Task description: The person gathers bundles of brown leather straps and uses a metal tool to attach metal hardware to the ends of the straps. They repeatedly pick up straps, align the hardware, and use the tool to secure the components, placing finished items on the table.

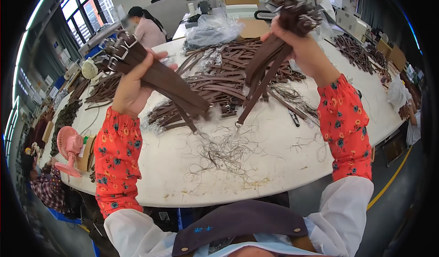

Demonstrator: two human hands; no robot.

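My left hand (137, 81) is closed around a bundle of brown straps (176, 85) with silver metal buckles at its upper end. The bundle slants down to the right, and one strap with a metal ring hangs lower. Raised higher, my right hand (299, 46) grips a second bundle of brown straps (265, 61), whose metal fittings cluster above the fist. Its straps droop down to the left, one ending in a metal ring. Behind and below both bundles lies a large pile of similar straps (219, 85). Loose dark threads (224, 154) are scattered on the white table (256, 190) in front.
Clear plastic bags (212, 30) lie behind the pile. Small thread snips (294, 118) rest to its right. A pink fan (69, 149) stands at the left edge, a white fan (398, 92) at the right. More straps (354, 53) lie far right. Several people sit around the table.
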